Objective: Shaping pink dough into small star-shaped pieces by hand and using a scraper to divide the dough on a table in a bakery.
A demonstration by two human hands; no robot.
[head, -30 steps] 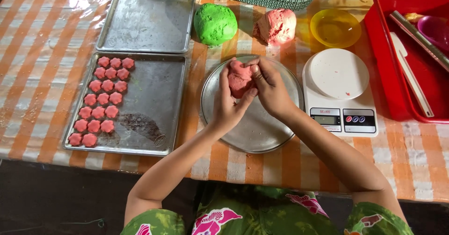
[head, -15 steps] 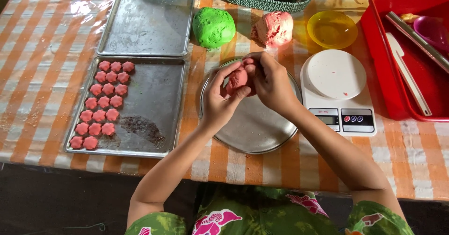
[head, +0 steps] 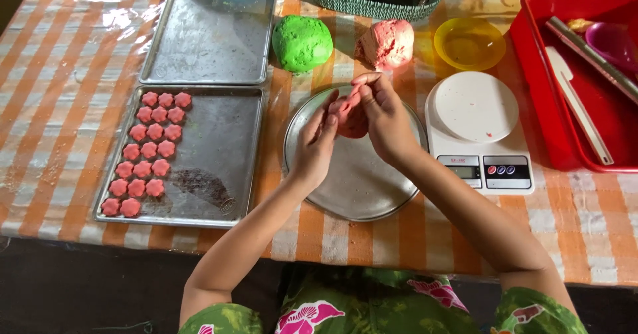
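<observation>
On the striped counter (head: 53, 108), above the round metal plate (head: 359, 188), the left hand (head: 318, 144) and right hand (head: 382, 118) press together around a pink dough piece (head: 350, 122), which, squeezed unevenly, could likely flatten, stick to the palms or drop onto the plate.

From my seat it's one table (head: 53, 75) under an orange-and-white checked cloth. Sitting right on it: two metal trays (head: 212, 35) on the left, a round plate (head: 362, 188) in the middle, green dough (head: 302, 41) and pink dough (head: 387, 41) behind it, a yellow bowl (head: 469, 43), a white scale (head: 482, 131), a red bin (head: 538, 75) and a green basket (head: 372, 5).
</observation>
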